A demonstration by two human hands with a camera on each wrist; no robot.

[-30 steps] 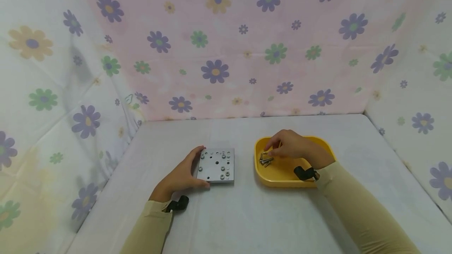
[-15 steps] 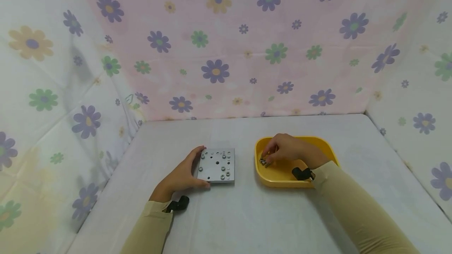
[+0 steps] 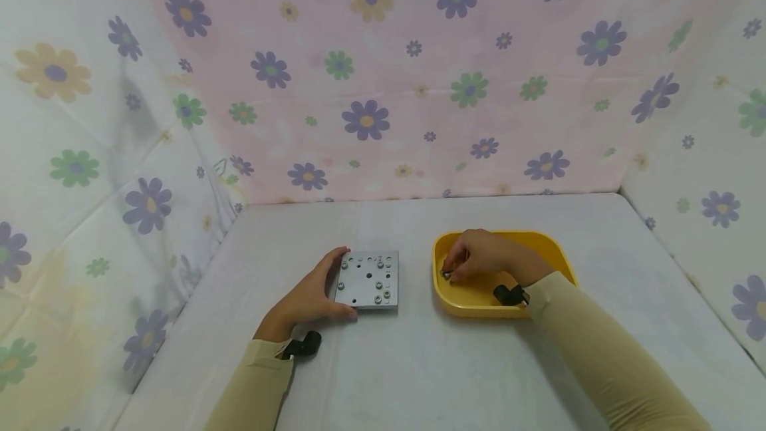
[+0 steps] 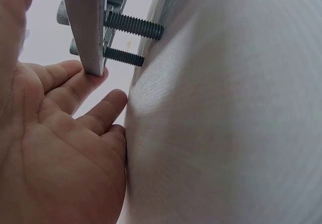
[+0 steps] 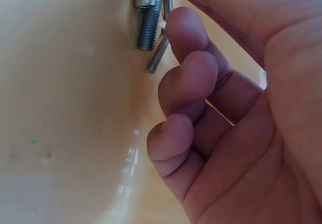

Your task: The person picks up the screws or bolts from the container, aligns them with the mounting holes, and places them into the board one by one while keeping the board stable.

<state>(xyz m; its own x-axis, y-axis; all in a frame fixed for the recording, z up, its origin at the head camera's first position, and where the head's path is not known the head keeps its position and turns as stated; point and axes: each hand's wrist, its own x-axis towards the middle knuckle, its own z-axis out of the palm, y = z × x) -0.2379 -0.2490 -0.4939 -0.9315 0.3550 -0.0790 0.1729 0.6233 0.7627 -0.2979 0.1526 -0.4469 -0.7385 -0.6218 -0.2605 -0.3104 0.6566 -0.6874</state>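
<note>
In the head view my left hand (image 3: 306, 296) grips a square silver metal plate (image 3: 364, 290) by its left side, thumb at the near edge and fingers at the far edge. Several socket-head bolts (image 3: 378, 285) sit in its holes. Threaded shanks (image 4: 135, 26) project from the plate's underside in the left wrist view. My right hand (image 3: 487, 255) is inside a yellow tray (image 3: 473, 298), its fingers curled at a small pile of loose bolts (image 5: 147, 30). The thumb and index fingertips lie largely outside the right wrist view, so whether they pinch a bolt cannot be seen.
A white cloth (image 3: 383, 364) covers the table. Flower-print curtains (image 3: 395, 85) enclose its back and both sides. The yellow tray stands to the right of the plate, with a gap of table between them. Each wrist carries a small black camera (image 3: 304, 344).
My right hand has moved slightly left and down in the tray, and its fingertips now cover most of the bolt pile. The left hand and plate have stayed in place.
</note>
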